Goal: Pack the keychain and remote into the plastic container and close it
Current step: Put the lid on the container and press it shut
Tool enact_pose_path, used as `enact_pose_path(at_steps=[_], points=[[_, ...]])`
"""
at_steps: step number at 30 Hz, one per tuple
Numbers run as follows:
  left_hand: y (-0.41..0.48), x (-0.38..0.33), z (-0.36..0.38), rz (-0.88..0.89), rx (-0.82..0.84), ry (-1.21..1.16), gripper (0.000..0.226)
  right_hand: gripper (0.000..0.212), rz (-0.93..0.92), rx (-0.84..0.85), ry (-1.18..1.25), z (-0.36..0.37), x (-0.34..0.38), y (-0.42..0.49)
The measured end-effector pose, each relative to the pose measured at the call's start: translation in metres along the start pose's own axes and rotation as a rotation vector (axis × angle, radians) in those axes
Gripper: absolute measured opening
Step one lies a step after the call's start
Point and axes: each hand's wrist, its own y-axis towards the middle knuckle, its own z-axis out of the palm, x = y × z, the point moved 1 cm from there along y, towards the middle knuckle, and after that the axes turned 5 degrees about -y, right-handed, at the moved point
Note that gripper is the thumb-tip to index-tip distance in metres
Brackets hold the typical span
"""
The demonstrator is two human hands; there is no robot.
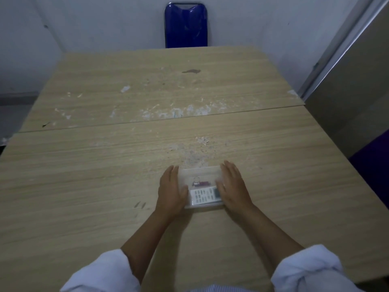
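A clear plastic container sits on the wooden table, near its front middle. Inside lie a white remote with dark buttons and, behind it, a keychain with a purple tag and a metal ring. My left hand presses flat against the container's left side, thumb over its top edge. My right hand rests on its right side, fingers together and thumb on top. A clear lid seems to lie over the container, though I cannot tell whether it is snapped down.
The wooden table is made of two boards with a seam across the middle and scuffed white patches. A blue chair stands against the far wall. A grey panel rises at the right.
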Motion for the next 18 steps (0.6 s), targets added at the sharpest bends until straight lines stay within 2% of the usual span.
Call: enact_pose_path(at_steps=[3,8,12,15,18], points=[[-0.001,0.006,0.012,0.095,0.106,0.204,0.087,0.066,-0.046,0.118,-0.125,0.011,-0.004,0.000],[0.001,0.015,0.021,0.120,0.138,0.298,0.108,0.087,-0.073,0.137,-0.238,0.016,-0.007,-0.002],[0.001,0.014,0.022,0.113,0.120,0.324,0.104,0.096,-0.074,0.129,-0.266,0.018,-0.006,0.000],[0.001,0.014,0.023,0.102,0.121,0.368,0.089,0.087,-0.071,0.136,-0.274,0.019,-0.008,0.001],[0.002,0.014,0.023,0.091,0.118,0.378,0.085,0.086,-0.070,0.126,-0.270,0.020,-0.008,0.001]])
